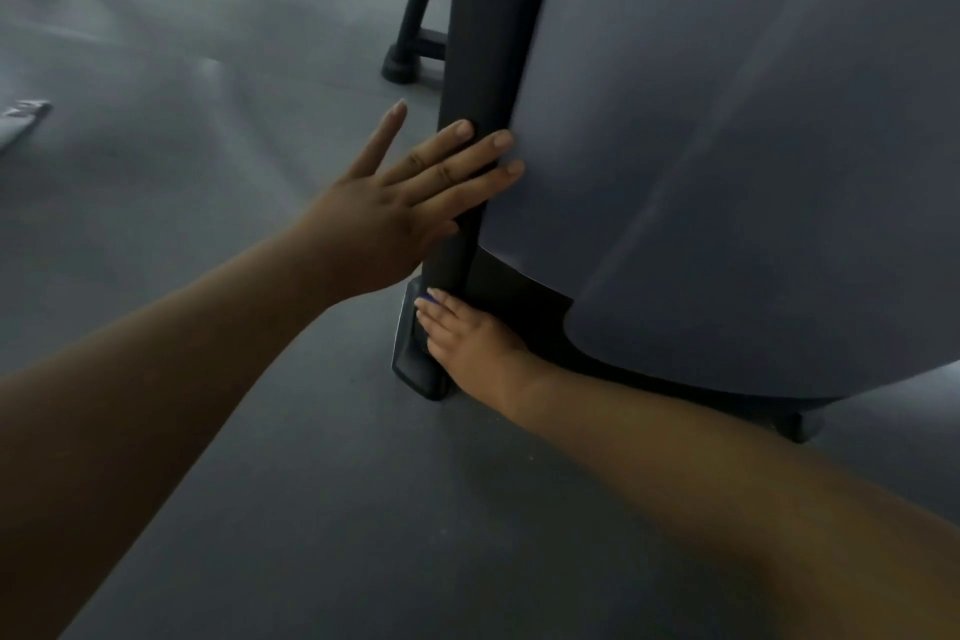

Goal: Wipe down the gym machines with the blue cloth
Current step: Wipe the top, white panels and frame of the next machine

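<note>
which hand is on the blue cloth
The right hand, low on the machine's foot: blue cloth peeks out beneath it. The left hand rests flat higher on the black post, empty.

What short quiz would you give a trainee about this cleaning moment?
1. True or false: the left hand lies flat, fingers straight, against the black post.
2. Where does the blue cloth show?
A) in the left hand
B) under the fingertips of the right hand, at the foot of the black post
C) draped over the top of the black post
3. Fill in: on the black post, the right hand sits ___ than the left hand.

Key: 1 true; 2 B; 3 lower.
</note>
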